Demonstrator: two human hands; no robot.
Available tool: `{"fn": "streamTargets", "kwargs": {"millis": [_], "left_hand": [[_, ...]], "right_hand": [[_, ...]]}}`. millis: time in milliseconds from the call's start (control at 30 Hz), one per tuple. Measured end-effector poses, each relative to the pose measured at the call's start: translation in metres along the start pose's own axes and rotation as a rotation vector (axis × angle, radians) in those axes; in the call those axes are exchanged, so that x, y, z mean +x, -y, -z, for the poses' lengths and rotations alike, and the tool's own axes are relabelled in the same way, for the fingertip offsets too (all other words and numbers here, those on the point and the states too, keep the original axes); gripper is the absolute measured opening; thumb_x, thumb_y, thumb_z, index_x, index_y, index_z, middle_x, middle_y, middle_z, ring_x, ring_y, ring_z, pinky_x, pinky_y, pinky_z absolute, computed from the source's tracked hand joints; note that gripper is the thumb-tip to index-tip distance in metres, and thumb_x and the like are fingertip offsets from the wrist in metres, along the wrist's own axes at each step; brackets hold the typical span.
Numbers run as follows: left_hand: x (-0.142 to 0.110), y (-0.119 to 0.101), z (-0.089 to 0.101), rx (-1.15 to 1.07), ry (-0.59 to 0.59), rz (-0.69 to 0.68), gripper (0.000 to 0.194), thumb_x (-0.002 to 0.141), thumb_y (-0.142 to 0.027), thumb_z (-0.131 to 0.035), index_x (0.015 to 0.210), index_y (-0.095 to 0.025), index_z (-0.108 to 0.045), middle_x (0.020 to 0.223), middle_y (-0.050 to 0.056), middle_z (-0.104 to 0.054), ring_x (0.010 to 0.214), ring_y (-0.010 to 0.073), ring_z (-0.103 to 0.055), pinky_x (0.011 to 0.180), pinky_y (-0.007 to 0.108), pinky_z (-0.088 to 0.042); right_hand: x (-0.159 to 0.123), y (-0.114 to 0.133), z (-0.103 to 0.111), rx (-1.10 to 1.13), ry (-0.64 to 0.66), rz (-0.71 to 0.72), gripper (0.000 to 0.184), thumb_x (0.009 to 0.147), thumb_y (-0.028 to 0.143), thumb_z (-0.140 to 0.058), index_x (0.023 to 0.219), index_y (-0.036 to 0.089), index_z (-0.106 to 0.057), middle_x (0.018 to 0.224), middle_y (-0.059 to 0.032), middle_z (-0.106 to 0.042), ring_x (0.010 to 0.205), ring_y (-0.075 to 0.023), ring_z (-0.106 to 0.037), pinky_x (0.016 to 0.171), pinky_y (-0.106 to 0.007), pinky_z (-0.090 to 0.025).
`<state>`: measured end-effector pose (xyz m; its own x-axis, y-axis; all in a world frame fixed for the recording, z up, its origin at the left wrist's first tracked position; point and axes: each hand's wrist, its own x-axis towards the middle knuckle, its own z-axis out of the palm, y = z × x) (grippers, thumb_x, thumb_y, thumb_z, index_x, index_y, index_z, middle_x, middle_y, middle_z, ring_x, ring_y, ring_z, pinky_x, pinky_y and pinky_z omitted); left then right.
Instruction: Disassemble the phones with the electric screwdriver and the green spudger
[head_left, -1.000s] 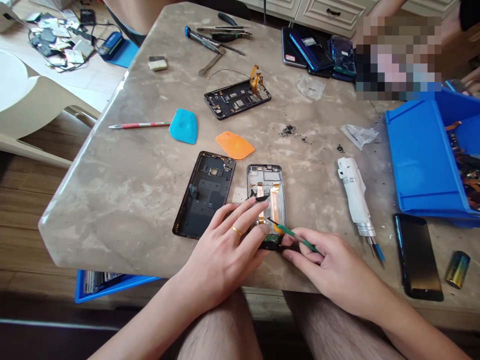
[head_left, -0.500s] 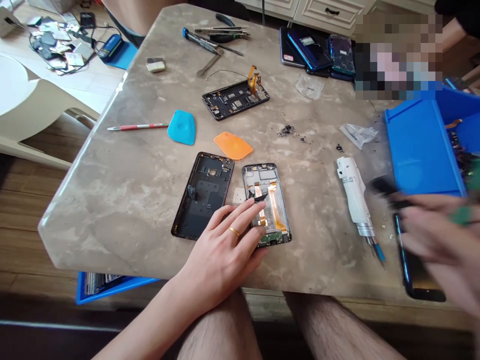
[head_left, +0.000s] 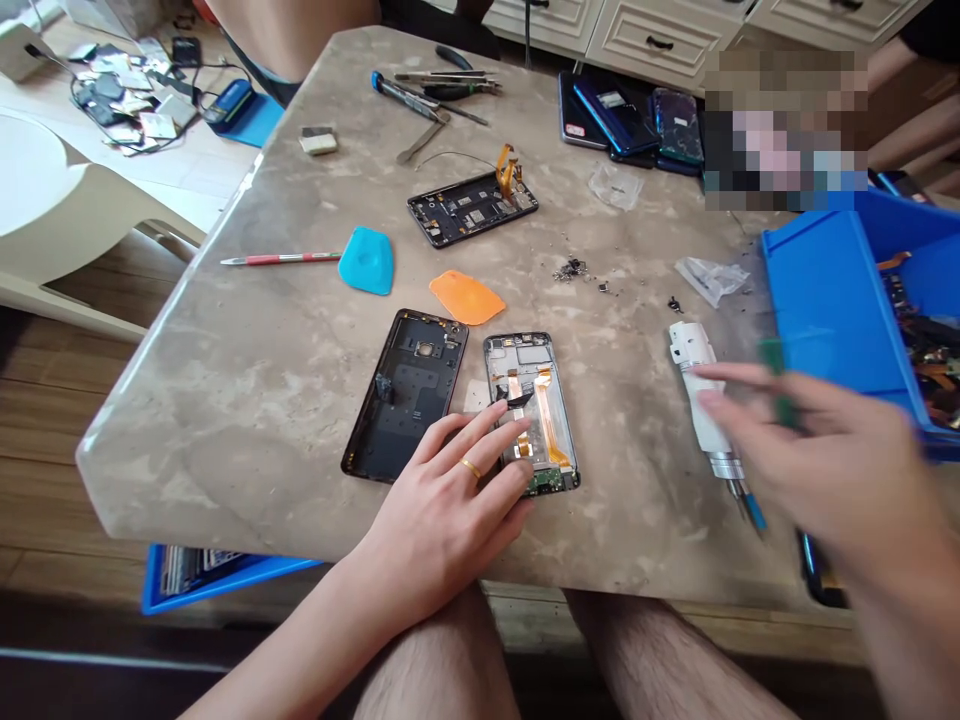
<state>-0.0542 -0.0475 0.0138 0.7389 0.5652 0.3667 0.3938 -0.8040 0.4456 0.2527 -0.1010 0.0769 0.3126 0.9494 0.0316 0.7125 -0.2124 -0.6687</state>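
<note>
My left hand (head_left: 457, 500) lies flat with fingers apart, its fingertips on the lower part of an opened phone (head_left: 534, 440) showing orange ribbon cables and a green board. A piece of black tape (head_left: 514, 398) sits by the fingertips. Just left of that phone is a black phone back cover (head_left: 405, 400), inner side up. My right hand (head_left: 825, 450), smeared by motion, passes over the white electric screwdriver (head_left: 701, 390). A slim green-handled tool (head_left: 786, 408) shows in its fingers; its kind is unclear.
A blue bin (head_left: 817, 290) of phone parts stands at right. An orange pick (head_left: 466, 298), blue pick (head_left: 366, 260) and red pen (head_left: 281, 259) lie left of centre. Loose screws (head_left: 571, 269) and another opened phone (head_left: 472, 205) lie beyond. A dark phone (head_left: 814, 570) rests near the front edge.
My right hand has moved left from beside the bin to over the electric screwdriver. The dark flat piece at its fingers no longer shows. My left hand stays on the phone.
</note>
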Motion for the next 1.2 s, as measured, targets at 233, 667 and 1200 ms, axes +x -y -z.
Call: {"fn": "streamTargets", "kwargs": {"millis": [233, 667, 1200], "left_hand": [[0.001, -0.001, -0.001, 0.026, 0.009, -0.003, 0.013, 0.103, -0.023, -0.063, 0.114, -0.018, -0.068, 0.15, 0.009, -0.064, 0.145, 0.0319, -0.055, 0.115, 0.049, -0.042], [0.002, 0.0, -0.002, 0.041, -0.007, -0.013, 0.013, 0.104, -0.024, -0.06, 0.114, -0.018, -0.068, 0.148, 0.01, -0.065, 0.144, 0.0306, -0.056, 0.114, 0.047, -0.041], [0.005, -0.002, -0.005, 0.037, -0.013, -0.013, 0.013, 0.102, -0.024, -0.058, 0.11, -0.02, -0.066, 0.143, 0.004, -0.069, 0.142, 0.0256, -0.057, 0.111, 0.046, -0.038]], "right_hand": [[0.027, 0.037, -0.092, -0.02, 0.102, 0.163, 0.031, 0.093, 0.028, -0.072, 0.122, 0.027, -0.083, 0.056, 0.0053, -0.054, 0.048, -0.0102, -0.038, 0.051, -0.024, -0.039], [0.038, 0.043, -0.085, -0.163, 0.183, 0.326, 0.007, 0.094, 0.019, -0.068, 0.096, 0.019, -0.075, 0.057, 0.0079, -0.056, 0.045, -0.0075, -0.042, 0.051, -0.023, -0.034], [-0.02, 0.048, -0.041, -0.062, 0.234, 0.124, 0.008, 0.102, 0.029, -0.063, 0.106, 0.026, -0.069, 0.083, 0.0034, -0.077, 0.055, -0.0082, -0.064, 0.052, -0.015, -0.05]]}}
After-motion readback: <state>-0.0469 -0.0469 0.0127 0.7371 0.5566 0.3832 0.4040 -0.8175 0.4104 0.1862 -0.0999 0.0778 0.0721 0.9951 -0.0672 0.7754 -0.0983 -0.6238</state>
